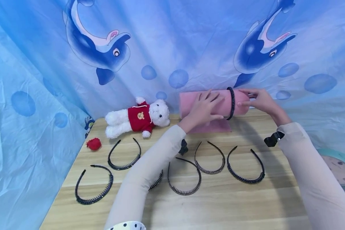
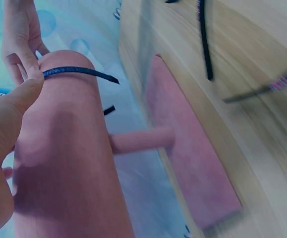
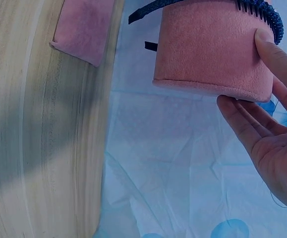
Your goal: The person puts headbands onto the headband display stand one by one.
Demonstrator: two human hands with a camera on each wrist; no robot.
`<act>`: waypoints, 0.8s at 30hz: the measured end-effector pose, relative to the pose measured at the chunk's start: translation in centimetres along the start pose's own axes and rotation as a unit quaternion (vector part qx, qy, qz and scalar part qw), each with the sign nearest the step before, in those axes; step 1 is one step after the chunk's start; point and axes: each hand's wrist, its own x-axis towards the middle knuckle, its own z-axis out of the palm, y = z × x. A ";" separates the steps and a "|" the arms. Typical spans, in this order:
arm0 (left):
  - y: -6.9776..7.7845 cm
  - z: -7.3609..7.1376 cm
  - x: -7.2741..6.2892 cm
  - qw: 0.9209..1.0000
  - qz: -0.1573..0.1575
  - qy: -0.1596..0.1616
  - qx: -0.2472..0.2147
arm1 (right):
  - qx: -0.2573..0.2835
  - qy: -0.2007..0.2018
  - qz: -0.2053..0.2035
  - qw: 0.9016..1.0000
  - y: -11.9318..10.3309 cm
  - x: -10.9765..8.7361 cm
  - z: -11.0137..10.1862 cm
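Observation:
A pink, plush-covered cylinder stand point(image 1: 187, 103) lies horizontally at the table's back, joined by a short post to a flat pink base point(image 2: 193, 163). Around its right part sits a dark toothed headband point(image 1: 232, 102), its two ends sticking out below. My left hand point(image 1: 202, 110) rests across the cylinder with fingers spread, the thumb close to the headband. At the cylinder's right end, my right hand point(image 1: 261, 100) grips it, thumb on the side and fingers against the end face point(image 3: 212, 89).
Several toothed headbands lie across the wooden table point(image 1: 218, 207), among them a black one point(image 1: 245, 180); my left sleeve partly covers another. A white teddy bear point(image 1: 139, 118) in a red top lies back left, beside a small red object point(image 1: 94, 144). A dolphin-print curtain point(image 1: 172, 48) hangs behind.

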 end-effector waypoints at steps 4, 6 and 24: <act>-1.0 -0.4 -2.3 0.999 0.035 0.006 -0.015 | 0.001 -0.006 0.010 1.000 -0.3 0.0 -0.1; -1.5 -0.4 -3.4 0.998 0.055 0.014 -0.013 | -0.001 -0.008 0.011 1.000 -0.3 0.0 -0.1; -1.3 4.3 -12.7 0.975 0.118 -0.073 -0.172 | -0.007 -0.012 0.027 1.000 -0.6 0.3 0.1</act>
